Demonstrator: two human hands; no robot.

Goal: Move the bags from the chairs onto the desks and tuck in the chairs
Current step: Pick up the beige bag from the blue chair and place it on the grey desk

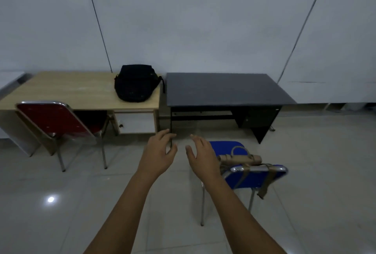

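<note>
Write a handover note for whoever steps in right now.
Hands: left hand and right hand both open and empty, held out near the blue chair.
Black bag is on the wooden desk; red chair partly tucked under it.
Tan bag sits on the blue chair, straps over its backrest.
Left: move the tan bag onto the black desk, tuck in the blue chair, push the red one in fully.
</note>
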